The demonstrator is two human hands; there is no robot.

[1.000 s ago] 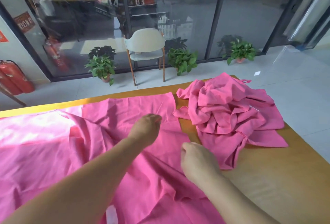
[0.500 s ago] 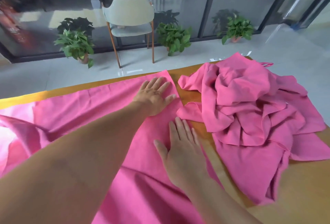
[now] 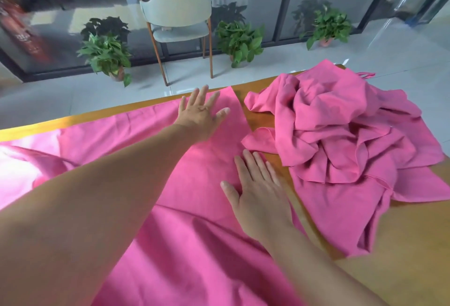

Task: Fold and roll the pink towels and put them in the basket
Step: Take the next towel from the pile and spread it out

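Note:
A large pink towel (image 3: 136,149) lies spread out across the wooden table (image 3: 401,244), with some folds at its left and near parts. My left hand (image 3: 201,113) presses flat on its far right corner, fingers spread. My right hand (image 3: 258,184) lies flat with straight fingers on the towel's right edge, nearer to me. To the right sits a crumpled heap of pink towels (image 3: 341,145), apart from both hands. No basket is in view.
Beyond the table's far edge is a tiled floor with a pale chair (image 3: 177,20) and three potted plants (image 3: 107,54) (image 3: 238,42) (image 3: 326,28) along a glass wall. Bare wood shows at the table's near right.
Both hands went from curled fists to flat, spread palms on the towel. The left hand slid toward the far right corner, and the towel lies smoother there. The view tilted down.

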